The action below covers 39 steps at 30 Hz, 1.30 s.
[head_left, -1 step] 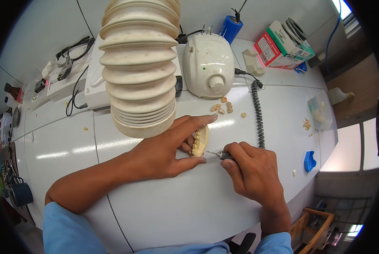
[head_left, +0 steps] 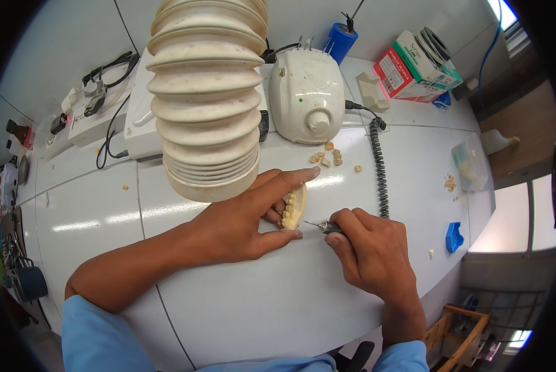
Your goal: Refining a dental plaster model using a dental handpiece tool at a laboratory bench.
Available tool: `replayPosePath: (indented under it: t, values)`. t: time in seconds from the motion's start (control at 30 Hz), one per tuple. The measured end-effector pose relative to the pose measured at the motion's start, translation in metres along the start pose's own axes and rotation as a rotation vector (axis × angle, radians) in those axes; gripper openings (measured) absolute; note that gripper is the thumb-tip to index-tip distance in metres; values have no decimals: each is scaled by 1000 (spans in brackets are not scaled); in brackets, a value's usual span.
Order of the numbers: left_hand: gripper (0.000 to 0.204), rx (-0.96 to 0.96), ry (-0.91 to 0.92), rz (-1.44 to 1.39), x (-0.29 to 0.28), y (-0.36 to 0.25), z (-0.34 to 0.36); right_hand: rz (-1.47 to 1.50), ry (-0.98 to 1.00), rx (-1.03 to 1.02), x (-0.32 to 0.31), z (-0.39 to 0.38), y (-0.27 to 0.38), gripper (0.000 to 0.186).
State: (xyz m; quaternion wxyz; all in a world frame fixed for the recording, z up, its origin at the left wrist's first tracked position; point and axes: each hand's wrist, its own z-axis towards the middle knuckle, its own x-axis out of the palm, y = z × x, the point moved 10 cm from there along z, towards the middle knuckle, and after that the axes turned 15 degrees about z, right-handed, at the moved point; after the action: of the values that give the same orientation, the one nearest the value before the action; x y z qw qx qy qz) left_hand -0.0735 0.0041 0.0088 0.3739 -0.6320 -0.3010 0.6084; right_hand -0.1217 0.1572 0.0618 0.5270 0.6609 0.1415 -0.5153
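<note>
My left hand (head_left: pixel 244 223) grips a cream dental cast (head_left: pixel 295 208) on its side between forefinger and thumb, its row of teeth facing left. My right hand (head_left: pixel 374 257) is closed around a dark, knurled rotary handpiece (head_left: pixel 327 227); its thin bur points left, a little right of the cast and apart from it. Several small cream and tan pieces (head_left: pixel 335 158) lie beyond the cast, near the white control unit (head_left: pixel 309 93). A coiled black cord (head_left: pixel 379 167) runs from that unit down behind my right hand.
A white ribbed suction hose (head_left: pixel 206 111) hangs over my left hand. At the right lie a blue tray (head_left: pixel 453 235), a translucent container (head_left: pixel 470 162) and more crumbs. Stacked boxes (head_left: pixel 414 65) and a blue cylinder (head_left: pixel 340 42) stand at the back, white equipment with cables (head_left: pixel 92 118) at left.
</note>
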Motion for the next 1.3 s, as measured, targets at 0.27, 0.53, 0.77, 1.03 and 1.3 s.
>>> replayPosePath:
  t: [0.27, 0.53, 0.77, 1.03, 1.3]
  values:
    - [86, 69, -14, 68, 0, -2, 1, -91, 37, 43, 3, 4, -8, 28]
    - [73, 28, 15, 38, 4, 3, 3, -222, -227, -248, -7, -16, 11, 41]
    - [73, 67, -66, 177, -5, -4, 1, -24, 50, -321, 5, -29, 35, 30]
    - [73, 19, -79, 171, -9, -5, 3, -106, 14, -104, -4, -18, -6, 27]
    - [81, 82, -34, 212, -3, -8, 4, -104, -102, -123, -3, -11, -14, 31]
